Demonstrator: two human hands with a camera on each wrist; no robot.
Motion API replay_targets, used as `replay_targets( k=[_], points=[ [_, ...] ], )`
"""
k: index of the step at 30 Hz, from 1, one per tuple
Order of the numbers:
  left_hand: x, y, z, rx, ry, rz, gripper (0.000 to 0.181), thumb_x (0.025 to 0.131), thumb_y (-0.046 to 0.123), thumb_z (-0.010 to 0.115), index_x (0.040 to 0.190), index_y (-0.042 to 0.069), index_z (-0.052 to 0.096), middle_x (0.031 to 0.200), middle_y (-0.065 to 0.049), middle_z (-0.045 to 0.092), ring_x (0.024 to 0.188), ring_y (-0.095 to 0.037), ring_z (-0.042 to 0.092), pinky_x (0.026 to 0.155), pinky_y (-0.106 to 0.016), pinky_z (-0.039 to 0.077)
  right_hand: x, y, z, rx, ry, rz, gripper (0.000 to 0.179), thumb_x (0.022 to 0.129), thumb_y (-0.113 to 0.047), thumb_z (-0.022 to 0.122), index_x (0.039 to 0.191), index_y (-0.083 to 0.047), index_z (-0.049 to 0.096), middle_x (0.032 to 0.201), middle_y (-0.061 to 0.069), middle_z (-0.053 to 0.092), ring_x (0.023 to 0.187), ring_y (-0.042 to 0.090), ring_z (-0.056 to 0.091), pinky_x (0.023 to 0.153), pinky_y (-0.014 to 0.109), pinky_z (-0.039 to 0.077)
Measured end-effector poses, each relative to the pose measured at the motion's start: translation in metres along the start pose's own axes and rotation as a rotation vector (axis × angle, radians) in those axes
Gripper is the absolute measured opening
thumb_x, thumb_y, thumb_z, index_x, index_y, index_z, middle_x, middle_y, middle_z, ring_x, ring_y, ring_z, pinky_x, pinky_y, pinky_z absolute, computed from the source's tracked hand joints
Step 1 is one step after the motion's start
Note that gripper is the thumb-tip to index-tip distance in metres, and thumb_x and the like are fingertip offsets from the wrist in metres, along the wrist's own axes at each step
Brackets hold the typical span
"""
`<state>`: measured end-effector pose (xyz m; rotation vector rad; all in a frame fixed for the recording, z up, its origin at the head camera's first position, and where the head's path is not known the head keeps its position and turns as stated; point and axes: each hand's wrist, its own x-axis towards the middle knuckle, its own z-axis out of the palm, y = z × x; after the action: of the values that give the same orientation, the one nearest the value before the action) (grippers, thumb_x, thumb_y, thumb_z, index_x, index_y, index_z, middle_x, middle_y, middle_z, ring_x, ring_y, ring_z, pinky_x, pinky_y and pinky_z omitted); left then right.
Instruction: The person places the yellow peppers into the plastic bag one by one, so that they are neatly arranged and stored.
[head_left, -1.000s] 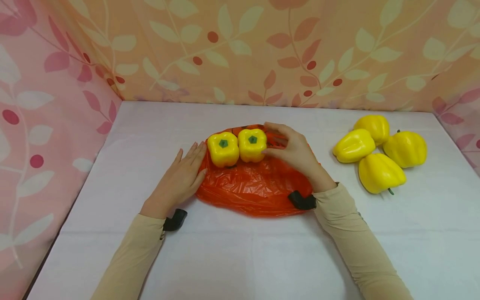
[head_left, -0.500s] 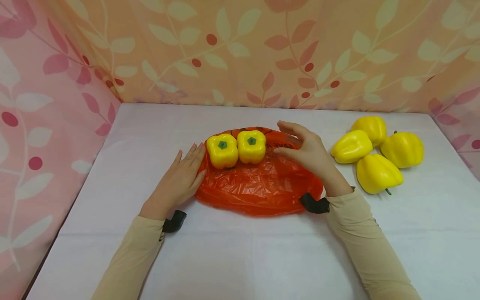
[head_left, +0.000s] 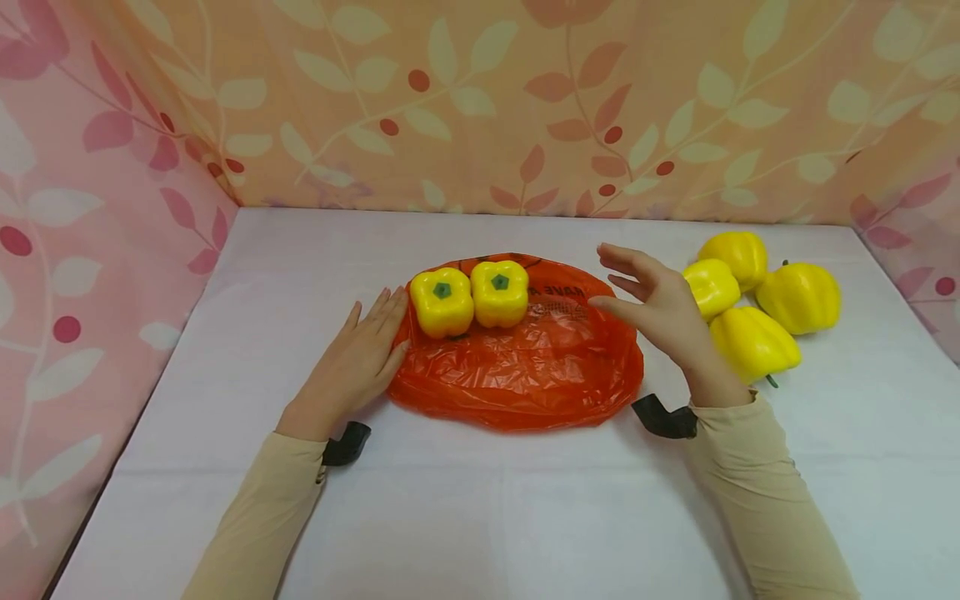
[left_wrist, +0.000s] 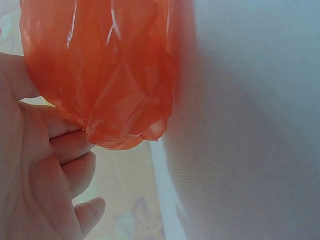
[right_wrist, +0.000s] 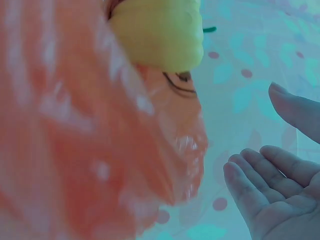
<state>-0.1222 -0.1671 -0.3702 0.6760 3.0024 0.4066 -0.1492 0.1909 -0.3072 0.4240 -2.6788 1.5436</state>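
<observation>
On the white table lies a red plastic bag (head_left: pixel 517 375) with dark print. Two yellow bell peppers stand upright side by side at its back left, the left pepper (head_left: pixel 441 307) and the right pepper (head_left: pixel 500 298), green stems up. My left hand (head_left: pixel 356 362) rests along the bag's left edge with straight fingers; the left wrist view shows its fingers touching the crumpled bag (left_wrist: pixel 115 75). My right hand (head_left: pixel 660 312) is off the bag's right side, fingers spread and holding nothing. In the right wrist view, that hand (right_wrist: pixel 275 185) is apart from the bag (right_wrist: pixel 100 150).
Several more yellow bell peppers lie clustered at the right, including a front one (head_left: pixel 753 342) and a right one (head_left: pixel 802 297); my right hand partly covers one (head_left: pixel 711 287). A flowered cloth (head_left: pixel 480 108) hangs behind the table.
My right hand has moved right, away from the right-hand pepper on the bag and towards the cluster. The left hand and the two peppers on the bag stay in place.
</observation>
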Motion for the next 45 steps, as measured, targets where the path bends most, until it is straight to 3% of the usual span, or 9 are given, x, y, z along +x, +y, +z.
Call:
replay_targets(
  k=[3, 15, 28, 34, 45],
  points=[
    [0.0, 0.0, 0.0, 0.0, 0.001, 0.001, 0.064, 0.099, 0.027, 0.041, 0.15, -0.001, 0.013, 0.156, -0.014, 0.015, 0.143, -0.028, 0.009, 0.114, -0.05, 0.004, -0.004, 0.002, -0.006, -0.003, 0.018, 0.022, 0.061, 0.082, -0.008, 0.073, 0.137, -0.004, 0.047, 0.138, 0.01, 0.049, 0.126, 0.024, 0.046, 0.095, 0.022, 0.043],
    [0.0, 0.001, 0.001, 0.004, 0.003, 0.003, 0.065, 0.099, 0.027, 0.041, 0.149, -0.002, 0.013, 0.156, -0.015, 0.015, 0.143, -0.029, 0.01, 0.114, -0.05, 0.004, -0.025, 0.009, -0.026, -0.018, 0.067, 0.093, 0.06, 0.084, -0.013, 0.071, 0.138, -0.005, 0.047, 0.138, 0.012, 0.048, 0.126, 0.023, 0.046, 0.09, 0.013, 0.043],
    [0.001, 0.001, 0.0, 0.004, 0.003, 0.001, 0.065, 0.099, 0.027, 0.041, 0.15, -0.002, 0.013, 0.156, -0.014, 0.015, 0.143, -0.028, 0.009, 0.114, -0.05, 0.004, -0.048, 0.023, -0.049, -0.022, 0.157, 0.177, 0.059, 0.084, -0.011, 0.071, 0.138, -0.006, 0.047, 0.135, 0.007, 0.049, 0.119, 0.015, 0.049, 0.091, 0.013, 0.043],
    [0.0, 0.0, -0.001, 0.002, 0.003, -0.001, 0.064, 0.099, 0.027, 0.04, 0.15, -0.001, 0.012, 0.156, -0.014, 0.015, 0.143, -0.029, 0.009, 0.114, -0.05, 0.004, -0.058, 0.03, -0.057, -0.005, 0.199, 0.155, 0.057, 0.084, -0.003, 0.069, 0.137, -0.002, 0.047, 0.134, 0.01, 0.048, 0.115, 0.01, 0.05, 0.085, 0.008, 0.043],
    [0.0, 0.0, 0.0, 0.003, -0.002, -0.005, 0.064, 0.1, 0.028, 0.04, 0.15, -0.001, 0.011, 0.156, -0.014, 0.014, 0.144, -0.028, 0.008, 0.114, -0.049, 0.003, -0.078, 0.04, -0.067, 0.036, 0.28, 0.115, 0.055, 0.081, 0.006, 0.069, 0.133, -0.001, 0.052, 0.123, -0.001, 0.056, 0.107, 0.004, 0.055, 0.083, 0.008, 0.044]
  ],
)
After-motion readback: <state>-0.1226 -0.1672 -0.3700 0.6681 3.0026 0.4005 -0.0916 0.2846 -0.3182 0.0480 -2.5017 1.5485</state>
